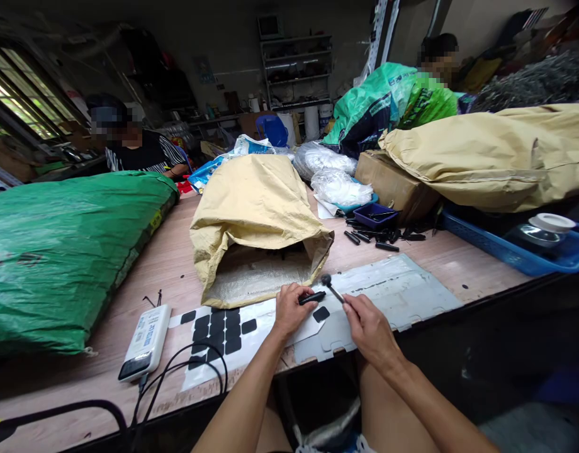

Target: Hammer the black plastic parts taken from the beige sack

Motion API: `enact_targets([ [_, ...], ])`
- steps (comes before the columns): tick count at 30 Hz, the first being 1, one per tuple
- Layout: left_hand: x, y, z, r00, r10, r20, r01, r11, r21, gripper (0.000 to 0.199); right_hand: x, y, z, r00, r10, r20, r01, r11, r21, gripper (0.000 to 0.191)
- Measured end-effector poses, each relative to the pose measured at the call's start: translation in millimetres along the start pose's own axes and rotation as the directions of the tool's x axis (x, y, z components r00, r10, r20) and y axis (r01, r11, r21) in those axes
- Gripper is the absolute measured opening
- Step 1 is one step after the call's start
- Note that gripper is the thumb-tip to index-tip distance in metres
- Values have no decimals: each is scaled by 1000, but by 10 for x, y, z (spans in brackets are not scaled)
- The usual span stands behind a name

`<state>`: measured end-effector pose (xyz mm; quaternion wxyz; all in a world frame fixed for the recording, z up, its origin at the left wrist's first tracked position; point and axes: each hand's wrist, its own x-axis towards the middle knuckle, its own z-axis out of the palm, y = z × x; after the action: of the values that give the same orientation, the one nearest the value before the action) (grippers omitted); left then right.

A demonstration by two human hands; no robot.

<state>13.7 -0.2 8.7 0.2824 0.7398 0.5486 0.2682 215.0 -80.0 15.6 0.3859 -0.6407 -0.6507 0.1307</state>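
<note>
My left hand [291, 309] holds a short black cylinder [313, 298] between thumb and fingers, over the front part of the table. To its right, my right hand [371, 327] pinches the thin stem of a black brush-like piece [333, 289], whose round dark head points up and left, close to the cylinder but apart from it. Below the two pieces lies a black rounded square [321, 314] on a white sheet. More such squares [216, 333] stand in rows on a white sheet left of my left hand. A grey-white board [393, 289] lies flat under and beyond my right hand.
An open tan sack [256, 207] lies just beyond my hands. A green sack [67, 251] and a white power bank [145, 343] with black cables are at left. Black tubes [387, 246], a purple tray [375, 215] and a blue tray [506, 242] are at right. Two people sit farther back.
</note>
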Motion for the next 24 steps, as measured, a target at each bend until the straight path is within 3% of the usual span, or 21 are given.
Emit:
enact_targets([
  [7, 0, -4, 15, 1000, 0, -6, 0, 999, 45, 16, -165, -222, 134, 992, -105, 72, 109, 993, -49, 42],
  [10, -3, 3, 11, 1000, -5, -8, 5, 999, 40, 17, -161, -213, 139, 996, -72, 59, 79, 990, -117, 42],
  [15, -8, -1, 18, 1000, 5, -23, -5, 1000, 9, 20, -114, -182, 73, 999, -48, 1, 48, 996, -73, 41],
  [21, -11, 3, 23, 1000, 3, -26, -2, 1000, 10, 20, -133, -141, 30, 999, -35, 35, 39, 993, -112, 40],
  [24, -13, -8, 20, 1000, 20, -24, -20, 1000, 13, 16, -56, -71, -44, 999, -21, -29, 16, 988, -156, 38],
])
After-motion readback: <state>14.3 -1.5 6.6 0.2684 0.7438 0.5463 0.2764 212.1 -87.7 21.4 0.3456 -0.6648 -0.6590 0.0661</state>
